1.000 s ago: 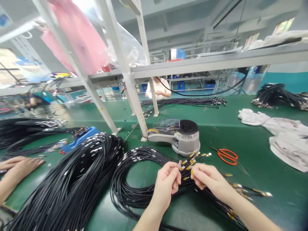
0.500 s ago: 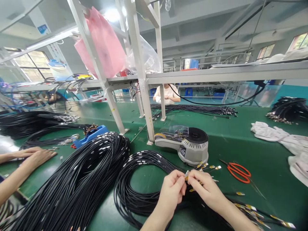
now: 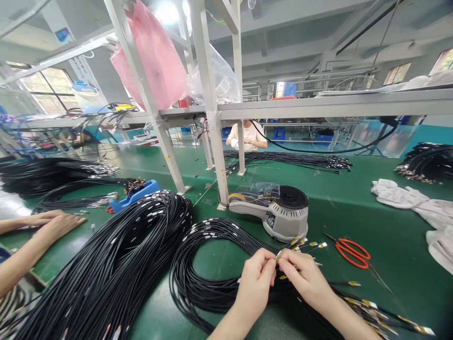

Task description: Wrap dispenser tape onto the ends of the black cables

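My left hand (image 3: pixel 255 282) and my right hand (image 3: pixel 307 279) meet fingertip to fingertip in front of the tape dispenser. Both pinch a cable end (image 3: pixel 278 255) with a small silvery and yellow tip, mostly covered by the fingers. Beneath and around the hands lies a coil of black cables (image 3: pixel 198 283) with white tags. More yellow-and-white cable ends (image 3: pixel 313 244) stick out just beyond the right hand. Others (image 3: pixel 371 307) fan out past my right wrist.
A grey tape dispenser (image 3: pixel 288 219) stands ahead, orange-handled scissors (image 3: pixel 354 252) to its right. White gloves (image 3: pixel 406 200) lie far right. A big black cable bundle (image 3: pixel 141 245), a blue holder (image 3: pixel 139 196) and a co-worker's hands (image 3: pixel 58 224) are at left. Shelf posts (image 3: pixel 214 141) rise ahead.
Both hands keep their pinch on the cable end, with small finger shifts. The view has moved slightly. The co-worker's hands stay on the table.
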`<state>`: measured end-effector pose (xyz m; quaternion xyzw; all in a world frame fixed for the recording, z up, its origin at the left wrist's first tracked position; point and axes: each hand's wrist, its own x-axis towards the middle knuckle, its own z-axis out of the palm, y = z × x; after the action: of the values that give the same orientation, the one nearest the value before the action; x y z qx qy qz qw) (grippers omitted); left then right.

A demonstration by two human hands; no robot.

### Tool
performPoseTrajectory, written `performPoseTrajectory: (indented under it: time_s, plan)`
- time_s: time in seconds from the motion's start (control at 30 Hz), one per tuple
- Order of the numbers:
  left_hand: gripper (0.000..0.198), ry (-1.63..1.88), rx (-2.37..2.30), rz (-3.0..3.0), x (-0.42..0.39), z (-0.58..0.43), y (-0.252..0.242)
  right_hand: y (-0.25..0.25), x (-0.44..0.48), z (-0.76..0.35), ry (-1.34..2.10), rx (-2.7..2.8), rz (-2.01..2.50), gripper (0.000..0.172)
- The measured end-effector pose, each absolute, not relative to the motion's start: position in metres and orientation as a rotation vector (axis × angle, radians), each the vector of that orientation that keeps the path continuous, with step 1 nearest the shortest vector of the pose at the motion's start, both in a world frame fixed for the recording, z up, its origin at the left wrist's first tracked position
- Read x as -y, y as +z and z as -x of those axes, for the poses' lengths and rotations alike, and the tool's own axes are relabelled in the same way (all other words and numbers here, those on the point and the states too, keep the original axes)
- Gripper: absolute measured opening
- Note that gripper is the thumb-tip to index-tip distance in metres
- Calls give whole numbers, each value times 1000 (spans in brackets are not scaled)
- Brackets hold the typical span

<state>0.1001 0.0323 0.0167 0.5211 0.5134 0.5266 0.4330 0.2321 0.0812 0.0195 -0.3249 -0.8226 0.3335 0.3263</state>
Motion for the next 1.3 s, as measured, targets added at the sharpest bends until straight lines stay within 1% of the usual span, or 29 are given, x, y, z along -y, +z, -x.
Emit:
performPoseTrajectory:
  time_s: [0.9,1.07,1.2,1.3]
  plan:
    - [17,1321,-1286,-1311,-31,-101,17,21,-80,-231,773,2144,855,28]
    - [17,1251,-1258,-1268,-29,-100,16,22,-79,-232,790,2167,818,29]
    - [22,1327,-1309,-1362,-27,-100,20,25,-81,-235,805,2225,747,27]
    - [25,1388,-1329,-1376,-25,-102,20,28,-82,-235,916,2256,708,27]
